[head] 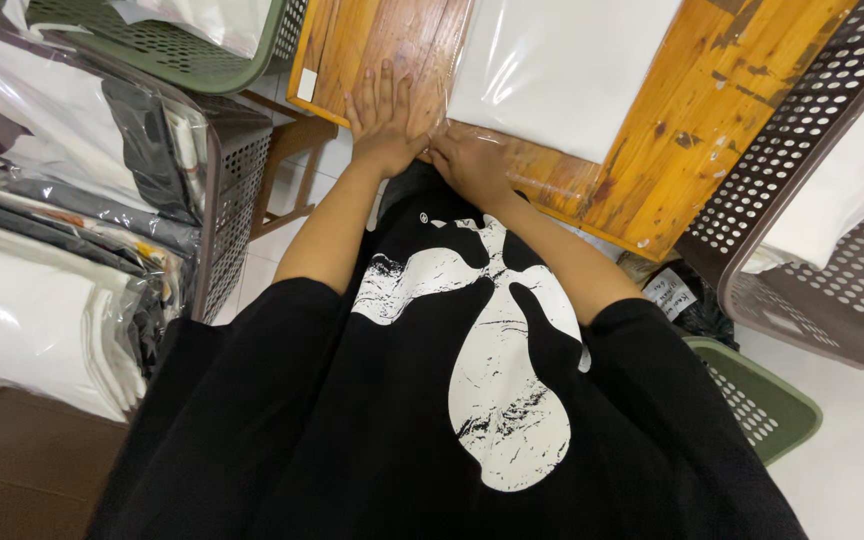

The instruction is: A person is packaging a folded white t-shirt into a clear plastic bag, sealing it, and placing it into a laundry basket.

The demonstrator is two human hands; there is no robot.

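Fingers of the left hand (384, 125) lie flat and spread, unclenched, on the wooden table (692, 130) near its front edge. The right hand (470, 165), fingers curled, presses the near edge of a clear plastic bag holding folded white cloth (562, 65). Perforated baskets (812, 230) flank the table.

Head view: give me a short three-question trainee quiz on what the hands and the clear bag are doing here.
1. True or false: both hands rest on the clear bag at its near edge.
2. Which hand lies flat with fingers spread? A. left hand B. right hand
3. Fill in: the bag holds a folded ____ item and lies on a wooden table.

Key
1. True: both press on the plastic flap near the table edge.
2. A; the right hand's fingers are curled.
3. White.
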